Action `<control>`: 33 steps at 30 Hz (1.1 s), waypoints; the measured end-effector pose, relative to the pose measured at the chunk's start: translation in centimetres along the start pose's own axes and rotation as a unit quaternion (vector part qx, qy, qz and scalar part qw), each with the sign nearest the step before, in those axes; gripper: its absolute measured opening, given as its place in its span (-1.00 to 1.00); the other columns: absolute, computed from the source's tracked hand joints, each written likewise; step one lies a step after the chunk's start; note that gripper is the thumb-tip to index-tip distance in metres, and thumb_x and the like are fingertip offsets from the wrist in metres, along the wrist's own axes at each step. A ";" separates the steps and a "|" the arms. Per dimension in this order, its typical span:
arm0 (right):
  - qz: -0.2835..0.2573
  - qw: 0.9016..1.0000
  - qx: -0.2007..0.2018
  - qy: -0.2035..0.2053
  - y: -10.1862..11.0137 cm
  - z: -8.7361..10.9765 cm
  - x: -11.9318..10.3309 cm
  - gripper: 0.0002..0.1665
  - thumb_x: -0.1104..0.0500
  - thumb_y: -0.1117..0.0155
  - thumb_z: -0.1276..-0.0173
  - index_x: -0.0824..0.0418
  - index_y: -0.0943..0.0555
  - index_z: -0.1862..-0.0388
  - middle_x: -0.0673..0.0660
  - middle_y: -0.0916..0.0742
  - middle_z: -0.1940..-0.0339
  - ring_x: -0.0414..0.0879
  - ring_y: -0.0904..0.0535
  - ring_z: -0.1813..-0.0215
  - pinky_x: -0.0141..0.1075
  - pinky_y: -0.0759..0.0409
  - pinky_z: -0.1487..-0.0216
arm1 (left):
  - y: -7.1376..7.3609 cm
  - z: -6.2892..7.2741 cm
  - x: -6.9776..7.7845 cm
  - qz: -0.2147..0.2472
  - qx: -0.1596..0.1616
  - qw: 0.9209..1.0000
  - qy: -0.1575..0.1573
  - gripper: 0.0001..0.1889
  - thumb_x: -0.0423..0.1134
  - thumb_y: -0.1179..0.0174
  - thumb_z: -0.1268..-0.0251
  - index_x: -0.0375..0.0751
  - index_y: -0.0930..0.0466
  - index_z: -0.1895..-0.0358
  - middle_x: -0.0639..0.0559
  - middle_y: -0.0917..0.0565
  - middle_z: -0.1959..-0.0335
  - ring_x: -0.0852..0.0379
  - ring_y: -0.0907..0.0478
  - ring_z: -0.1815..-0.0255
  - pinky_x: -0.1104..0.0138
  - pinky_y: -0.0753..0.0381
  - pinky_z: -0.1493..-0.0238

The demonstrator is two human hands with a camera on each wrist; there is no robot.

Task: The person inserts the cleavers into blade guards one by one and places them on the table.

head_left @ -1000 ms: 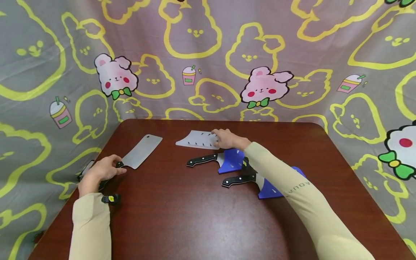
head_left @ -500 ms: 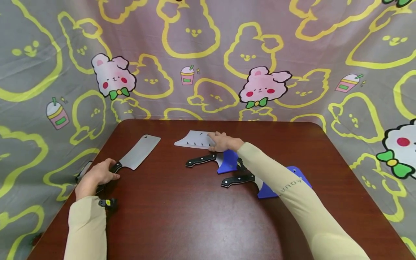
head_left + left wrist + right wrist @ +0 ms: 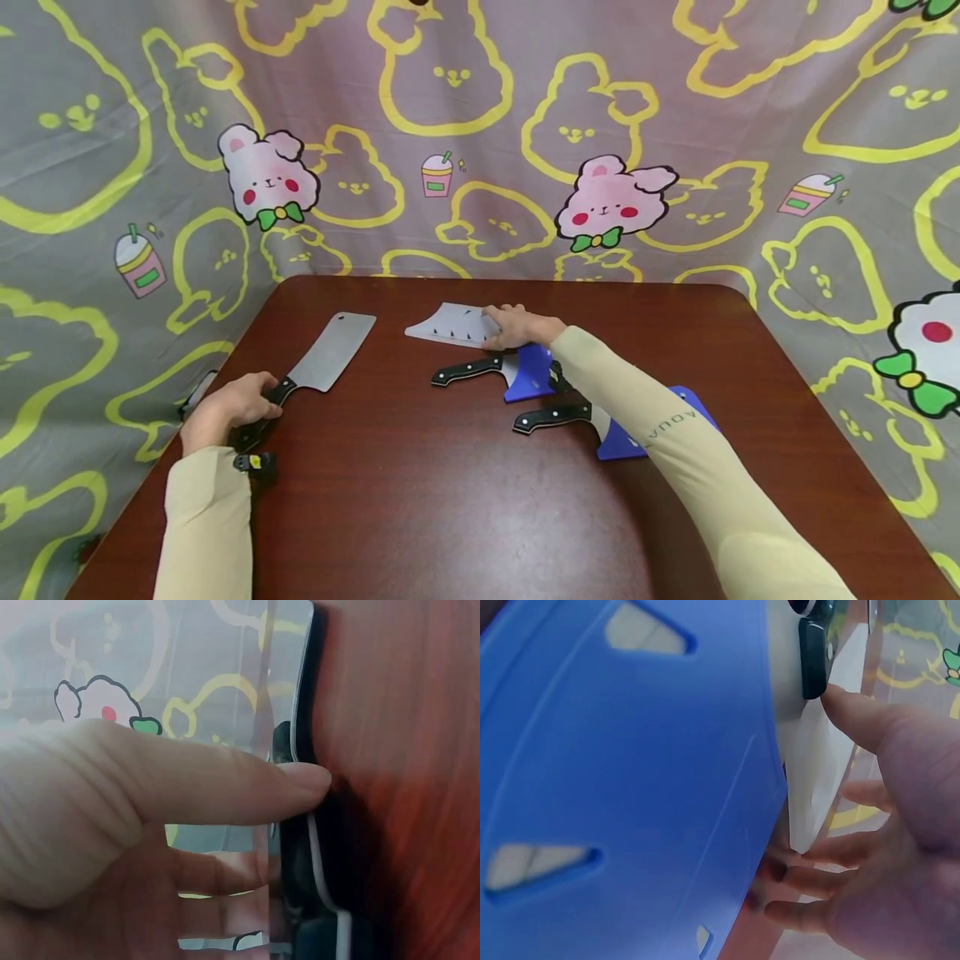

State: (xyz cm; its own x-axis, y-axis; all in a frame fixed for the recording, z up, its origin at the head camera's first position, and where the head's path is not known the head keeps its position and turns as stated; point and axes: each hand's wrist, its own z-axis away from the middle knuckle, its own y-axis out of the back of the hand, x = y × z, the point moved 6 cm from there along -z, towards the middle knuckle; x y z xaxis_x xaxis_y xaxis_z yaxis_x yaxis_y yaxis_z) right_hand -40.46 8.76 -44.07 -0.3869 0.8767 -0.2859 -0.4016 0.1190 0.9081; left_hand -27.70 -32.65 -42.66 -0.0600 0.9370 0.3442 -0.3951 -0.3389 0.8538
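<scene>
In the head view, a cleaver (image 3: 335,352) lies on the left of the table, its blade pointing away. My left hand (image 3: 228,408) grips its black handle (image 3: 283,392). The left wrist view shows the thumb (image 3: 217,784) across the handle (image 3: 296,855), with the other fingers on the far side. At the back centre, my right hand (image 3: 517,325) covers the right end of a white slotted blade guard (image 3: 453,323). In the right wrist view, the thumb (image 3: 855,716) lies in front of the guard (image 3: 817,765) and the index fingertip goes behind it.
Two more cleavers, in blue slotted guards, lie right of centre: one (image 3: 465,370) just in front of the right hand, the other (image 3: 551,416) nearer. The right forearm passes over their guards. A patterned cloth (image 3: 480,150) encloses the dark red table (image 3: 450,500).
The right hand has shifted slightly left over the white guard, hiding more of its slots. The left hand has slid back along the handle, and the cleaver's heel has swung slightly right.
</scene>
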 end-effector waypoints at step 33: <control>-0.135 0.953 0.245 0.115 3.2 2.7 -1.7 -0.50 0.15 -0.34 -0.35 0.14 -0.46 -0.24 0.19 -0.71 -0.06 0.03 -0.69 0.03 -0.13 -0.62 0.06 | 1.9 -1.2 6.9 0.135 0.064 0.989 -0.007 -0.68 -0.23 0.02 -0.32 -0.41 -0.22 0.02 -0.08 -0.47 0.46 0.09 -0.43 0.57 0.26 -0.51 0.52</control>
State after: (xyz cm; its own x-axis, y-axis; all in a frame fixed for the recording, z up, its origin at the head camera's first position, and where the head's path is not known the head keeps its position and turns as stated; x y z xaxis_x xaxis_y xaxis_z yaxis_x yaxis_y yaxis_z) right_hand -38.90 8.92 -39.83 -0.5182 0.6656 -0.5371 -0.0979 0.5777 0.8104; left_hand -29.95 -26.73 -39.15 -0.1349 0.8094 0.5716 -0.2464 -0.5862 0.7718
